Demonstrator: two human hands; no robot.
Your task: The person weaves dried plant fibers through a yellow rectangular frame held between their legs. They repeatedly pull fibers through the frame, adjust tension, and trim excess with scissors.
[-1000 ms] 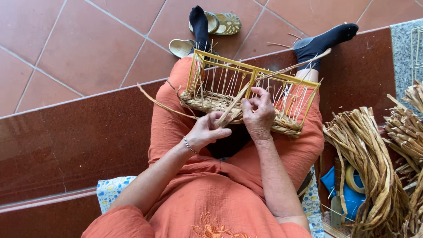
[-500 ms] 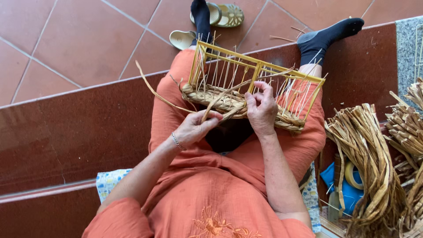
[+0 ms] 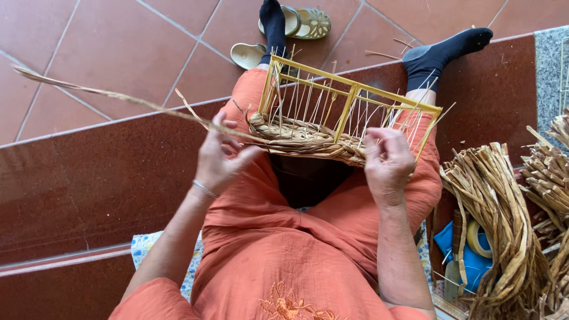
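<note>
Head view: left hand fingers pinching long straw strand, right hand gripping basket rim.

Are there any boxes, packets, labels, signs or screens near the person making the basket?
No labels, signs or screens show.
Blue package-like thing: low at the right, beside the dried leaf bundle; soft, bright blue, partly hidden, so its kind is unclear.
Tape roll: resting on the blue thing; round, yellowish ring.

I'd call this a home doorstep or patio used for craft work. Terracotta floor tiles fill the upper left, sandals lie at top centre, and bundles of dried straw pile up at right, possibly against a stone edge.
</note>
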